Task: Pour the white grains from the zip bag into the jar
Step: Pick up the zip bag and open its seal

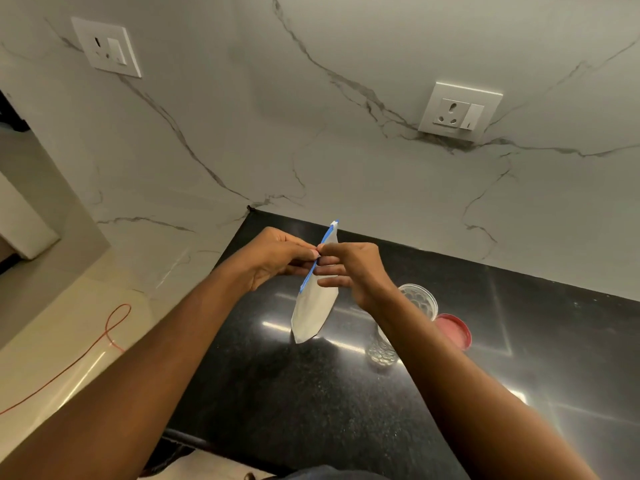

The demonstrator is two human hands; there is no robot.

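Blue-sealed bag (pixel 315 306) pinched at its strip by left hand (pixel 277 258) and right hand (pixel 349 271). Jar (pixel 417 299) stands right. Risk: a sudden parting spills grains onto desk (pixel 277 375).

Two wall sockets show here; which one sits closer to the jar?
The right-hand socket, low on the marble wall above the jar. The other socket is high at far left.

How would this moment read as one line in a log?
stage: opening zip bag | left hand, right hand: pinching blue zip | jar: open | grains: unpoured
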